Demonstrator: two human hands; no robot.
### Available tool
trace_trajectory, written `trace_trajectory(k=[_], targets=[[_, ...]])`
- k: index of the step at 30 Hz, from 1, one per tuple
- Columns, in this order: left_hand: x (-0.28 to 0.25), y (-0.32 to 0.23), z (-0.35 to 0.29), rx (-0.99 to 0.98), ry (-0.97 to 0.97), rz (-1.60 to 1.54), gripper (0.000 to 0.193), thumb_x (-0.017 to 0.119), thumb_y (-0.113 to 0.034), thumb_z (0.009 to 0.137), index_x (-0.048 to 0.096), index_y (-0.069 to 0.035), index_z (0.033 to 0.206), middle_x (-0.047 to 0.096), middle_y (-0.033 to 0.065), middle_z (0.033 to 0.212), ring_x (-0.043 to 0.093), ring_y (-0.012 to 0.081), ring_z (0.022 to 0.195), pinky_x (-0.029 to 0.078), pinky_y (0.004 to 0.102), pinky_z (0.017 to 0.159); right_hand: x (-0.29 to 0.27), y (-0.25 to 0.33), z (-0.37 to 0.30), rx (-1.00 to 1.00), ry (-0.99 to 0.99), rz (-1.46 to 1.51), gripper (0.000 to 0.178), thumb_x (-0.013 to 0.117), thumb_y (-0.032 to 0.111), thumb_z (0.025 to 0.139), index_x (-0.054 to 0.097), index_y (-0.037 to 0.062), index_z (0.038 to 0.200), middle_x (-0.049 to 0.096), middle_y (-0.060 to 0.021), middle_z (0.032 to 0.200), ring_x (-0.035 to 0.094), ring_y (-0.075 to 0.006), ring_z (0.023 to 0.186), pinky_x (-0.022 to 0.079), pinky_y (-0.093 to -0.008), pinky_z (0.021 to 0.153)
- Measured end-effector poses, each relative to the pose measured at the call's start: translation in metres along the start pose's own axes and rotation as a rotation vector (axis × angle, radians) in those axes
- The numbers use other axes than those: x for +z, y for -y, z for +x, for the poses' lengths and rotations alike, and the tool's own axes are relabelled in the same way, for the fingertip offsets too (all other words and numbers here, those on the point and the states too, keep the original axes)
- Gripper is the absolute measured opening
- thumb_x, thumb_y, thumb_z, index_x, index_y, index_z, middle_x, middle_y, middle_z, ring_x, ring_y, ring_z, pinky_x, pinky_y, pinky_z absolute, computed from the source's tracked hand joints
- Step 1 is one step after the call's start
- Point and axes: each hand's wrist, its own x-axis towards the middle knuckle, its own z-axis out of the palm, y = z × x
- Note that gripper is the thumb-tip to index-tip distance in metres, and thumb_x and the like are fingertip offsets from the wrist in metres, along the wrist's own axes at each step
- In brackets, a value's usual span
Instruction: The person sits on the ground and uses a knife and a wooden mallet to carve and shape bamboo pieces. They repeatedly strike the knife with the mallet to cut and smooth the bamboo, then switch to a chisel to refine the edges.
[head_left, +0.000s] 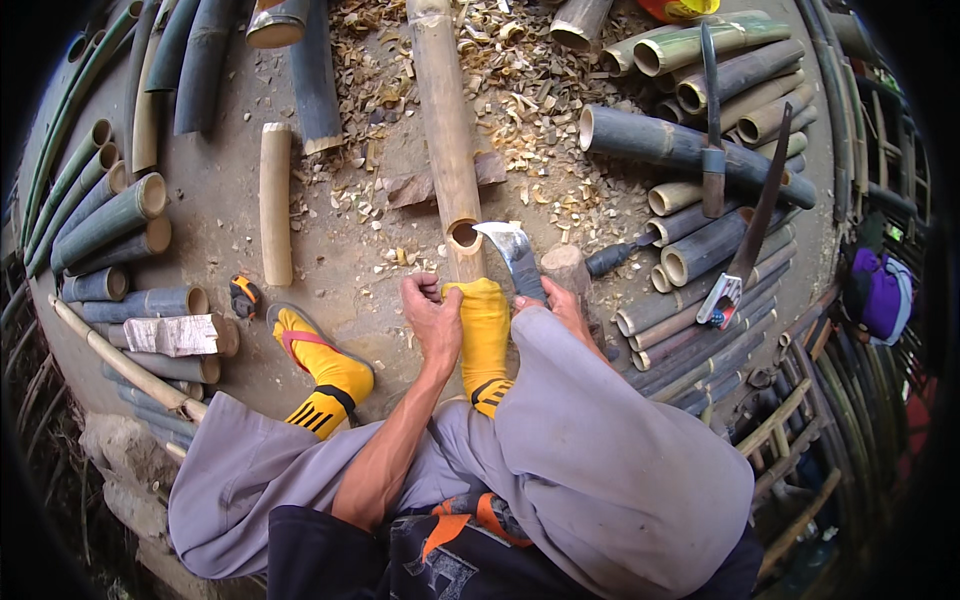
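A long bamboo pole runs away from me, with an opening cut in its upper side close to the near end. My yellow-socked foot rests on that end. In my right hand is a billhook, its curved blade tip just right of the opening. My left hand is closed beside the sock, left of the pole; what its curled fingers hold, if anything, is hidden.
A flat stone lies under the pole. Bamboo pieces lie left, more right, with a handsaw and a long knife on them. A wooden stump, a tape measure and wood chips surround the pole.
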Motion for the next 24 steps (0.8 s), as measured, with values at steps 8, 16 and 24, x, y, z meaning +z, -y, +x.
trace_trajectory(k=[8,16,24], targets=[[0.001,0.012,0.003,-0.023,-0.008,-0.034,0.03,0.064,-0.005,0.071,0.05,0.0,0.096,0.048,0.0071,0.087,0.045,0.0166,0.075,0.043,0.0312,0.073,0.023,-0.012,0.021,0.177,0.101,0.023,0.059,0.069,0.029,0.083,0.05,-0.0103,0.123,0.062,-0.0194,0.111,0.059,-0.0197,0.1,0.047,-0.0313,0.086],[0.003,0.008,0.003,0.017,-0.019,-0.033,0.03,0.063,-0.005,0.071,0.052,0.001,0.098,0.048,0.0082,0.089,0.046,0.0178,0.078,0.043,0.032,0.074,-0.012,-0.014,0.007,0.129,0.021,-0.247,0.071,0.069,0.033,0.082,0.044,-0.0146,0.129,0.058,-0.0266,0.12,0.057,-0.0288,0.111,0.044,-0.0341,0.095],[0.006,0.012,0.004,0.05,-0.013,-0.008,0.027,0.063,-0.005,0.073,0.053,0.0,0.098,0.049,0.0038,0.086,0.045,0.0114,0.075,0.041,0.0259,0.069,-0.007,-0.009,-0.002,-0.079,-0.186,-0.46,0.065,0.069,0.032,0.081,0.05,-0.0161,0.12,0.061,-0.0295,0.111,0.06,-0.0301,0.105,0.045,-0.0353,0.092]])
